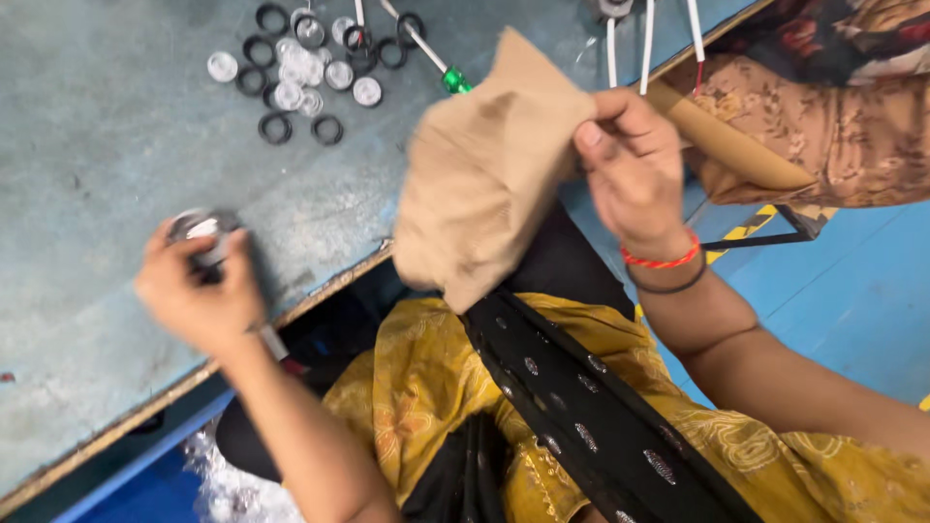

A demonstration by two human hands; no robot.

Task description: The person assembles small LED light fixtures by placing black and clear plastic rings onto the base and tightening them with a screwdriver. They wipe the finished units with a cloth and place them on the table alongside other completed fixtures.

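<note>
A worn blue-grey table (107,126) fills the left, over a blue floor (852,291). The right hand (635,169) pinches the upper edge of a tan cloth (484,174), which hangs below and left of its fingers. The left hand (194,291) clasps a small round metal part (201,232), blurred, perhaps a cap, at its fingertips over the table. Black rings and clear discs (305,68) lie loose beyond, beside a green-handled screwdriver (436,63).
</note>
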